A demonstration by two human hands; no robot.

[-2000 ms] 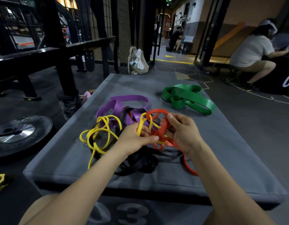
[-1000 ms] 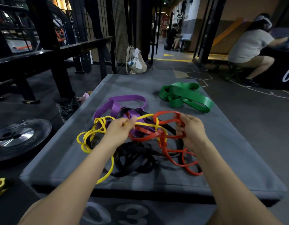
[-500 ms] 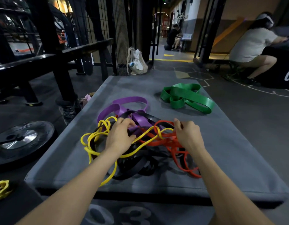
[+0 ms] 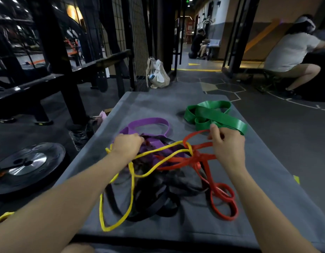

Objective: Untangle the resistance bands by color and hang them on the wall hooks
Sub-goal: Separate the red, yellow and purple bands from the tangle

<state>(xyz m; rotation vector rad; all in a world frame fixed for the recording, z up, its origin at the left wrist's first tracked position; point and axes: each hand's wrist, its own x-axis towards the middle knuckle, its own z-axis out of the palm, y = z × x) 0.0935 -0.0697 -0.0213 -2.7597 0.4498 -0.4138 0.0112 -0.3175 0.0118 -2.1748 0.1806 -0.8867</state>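
Two hands work the tangled bands on the grey pad (image 4: 267, 179): right hand (image 4: 227, 145) pinches the red band (image 4: 203, 157), left hand (image 4: 127, 145) grips the yellow band (image 4: 132, 181). Behind the tangle lies the green band (image 4: 216, 114), separate.

At my nine o'clock lies a weight plate (image 4: 28, 165); a beige bag (image 4: 157, 73) at twelve; a seated person (image 4: 293, 57) at two.

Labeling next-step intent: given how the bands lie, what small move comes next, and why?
Probably the right hand should work the red band loose where the yellow band loops around it. That crossing sits between the hands; the left hand grips the pile's far side.
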